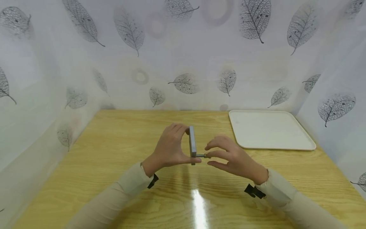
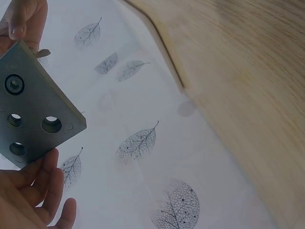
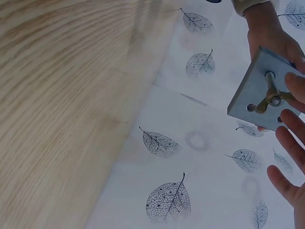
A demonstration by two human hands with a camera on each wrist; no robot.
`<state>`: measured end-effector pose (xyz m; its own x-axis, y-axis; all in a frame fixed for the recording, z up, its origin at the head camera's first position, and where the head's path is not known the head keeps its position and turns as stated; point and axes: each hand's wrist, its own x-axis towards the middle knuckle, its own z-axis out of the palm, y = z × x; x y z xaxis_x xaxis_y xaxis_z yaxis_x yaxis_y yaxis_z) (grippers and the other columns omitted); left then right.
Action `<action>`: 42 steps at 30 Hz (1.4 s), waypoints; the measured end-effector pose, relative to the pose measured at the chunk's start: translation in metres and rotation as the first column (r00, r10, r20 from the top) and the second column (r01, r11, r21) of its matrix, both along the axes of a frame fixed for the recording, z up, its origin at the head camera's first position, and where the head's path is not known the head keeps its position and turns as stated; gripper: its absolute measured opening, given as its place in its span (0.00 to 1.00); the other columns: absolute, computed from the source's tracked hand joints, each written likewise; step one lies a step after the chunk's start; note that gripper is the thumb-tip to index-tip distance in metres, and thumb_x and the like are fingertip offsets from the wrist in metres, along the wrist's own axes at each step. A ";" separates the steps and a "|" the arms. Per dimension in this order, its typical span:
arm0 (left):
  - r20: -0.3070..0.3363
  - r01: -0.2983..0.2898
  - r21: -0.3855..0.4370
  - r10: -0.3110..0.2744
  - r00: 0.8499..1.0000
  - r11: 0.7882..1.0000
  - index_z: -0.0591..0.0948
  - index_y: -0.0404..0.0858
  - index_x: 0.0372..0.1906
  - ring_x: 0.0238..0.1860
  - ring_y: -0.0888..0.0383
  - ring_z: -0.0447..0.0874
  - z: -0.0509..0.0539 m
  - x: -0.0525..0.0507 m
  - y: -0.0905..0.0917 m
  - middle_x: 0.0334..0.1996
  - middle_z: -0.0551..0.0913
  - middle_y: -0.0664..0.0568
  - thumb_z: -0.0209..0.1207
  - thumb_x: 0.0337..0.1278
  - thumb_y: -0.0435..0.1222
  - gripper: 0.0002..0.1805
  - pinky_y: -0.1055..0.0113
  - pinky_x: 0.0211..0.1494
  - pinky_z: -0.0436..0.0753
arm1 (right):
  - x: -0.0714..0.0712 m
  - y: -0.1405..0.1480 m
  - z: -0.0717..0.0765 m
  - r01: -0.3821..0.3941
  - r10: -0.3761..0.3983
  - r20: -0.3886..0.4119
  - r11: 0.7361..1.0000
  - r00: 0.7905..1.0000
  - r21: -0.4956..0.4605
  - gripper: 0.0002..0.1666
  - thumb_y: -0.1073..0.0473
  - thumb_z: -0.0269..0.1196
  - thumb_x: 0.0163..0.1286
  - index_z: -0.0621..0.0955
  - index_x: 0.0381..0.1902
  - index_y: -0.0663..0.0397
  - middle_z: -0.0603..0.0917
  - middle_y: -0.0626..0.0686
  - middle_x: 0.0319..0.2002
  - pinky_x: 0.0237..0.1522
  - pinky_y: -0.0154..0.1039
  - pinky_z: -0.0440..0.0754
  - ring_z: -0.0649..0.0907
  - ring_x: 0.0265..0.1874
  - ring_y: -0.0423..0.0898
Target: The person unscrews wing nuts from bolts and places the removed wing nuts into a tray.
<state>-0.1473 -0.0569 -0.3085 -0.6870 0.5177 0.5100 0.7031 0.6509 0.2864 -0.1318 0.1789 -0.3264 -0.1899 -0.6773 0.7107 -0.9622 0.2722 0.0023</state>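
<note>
- The wooden table (image 1: 123, 133) bears a white tray (image 1: 268, 130) at its far right, whole in the head view.
- The left hand (image 1: 170, 148) is clamped on a metal plate (image 1: 192, 141), thumb at its lower edge, fingers at its upper.
- The right hand (image 1: 233, 157) has its fingers spread apart around a brass wing nut (image 3: 261, 105); firm contact is unclear.
- The plate stands upright above the table, between the hands.
- Only the left wrist view shows a recessed socket screw head (image 2: 15, 84).
</note>
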 end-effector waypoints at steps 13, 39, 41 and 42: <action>-0.007 0.016 0.020 -0.016 1.000 1.000 0.75 0.41 0.43 0.44 0.56 0.73 -0.001 0.000 0.002 0.37 0.78 0.54 0.71 0.19 0.65 0.43 0.59 0.49 0.74 | -0.003 -0.001 -0.002 0.056 -0.056 0.021 0.998 0.998 0.023 0.14 0.50 0.56 0.69 0.82 0.37 0.53 0.80 0.54 0.45 0.52 0.42 0.74 0.78 0.46 0.50; -0.013 0.018 0.018 -0.018 1.000 1.000 0.76 0.40 0.44 0.44 0.56 0.73 -0.003 0.000 0.000 0.38 0.78 0.53 0.71 0.19 0.65 0.44 0.60 0.48 0.74 | -0.001 -0.004 -0.001 0.030 -0.030 0.015 0.999 0.999 -0.029 0.14 0.49 0.57 0.68 0.82 0.35 0.54 0.80 0.55 0.44 0.51 0.42 0.74 0.78 0.45 0.50; -0.013 0.021 0.018 -0.021 1.000 1.000 0.76 0.39 0.44 0.44 0.56 0.73 -0.003 0.000 0.000 0.38 0.78 0.52 0.71 0.19 0.64 0.44 0.60 0.48 0.74 | -0.003 -0.004 -0.003 0.067 -0.067 0.045 0.998 0.997 0.005 0.16 0.48 0.56 0.68 0.81 0.39 0.54 0.80 0.55 0.45 0.52 0.41 0.74 0.78 0.46 0.50; -0.012 0.022 0.018 -0.022 1.000 1.000 0.76 0.39 0.44 0.44 0.56 0.73 -0.003 0.000 0.000 0.38 0.79 0.52 0.71 0.19 0.64 0.44 0.59 0.49 0.74 | -0.004 -0.003 -0.004 0.082 -0.083 0.059 0.996 0.995 0.021 0.17 0.47 0.56 0.68 0.81 0.40 0.55 0.79 0.54 0.46 0.53 0.40 0.73 0.78 0.47 0.50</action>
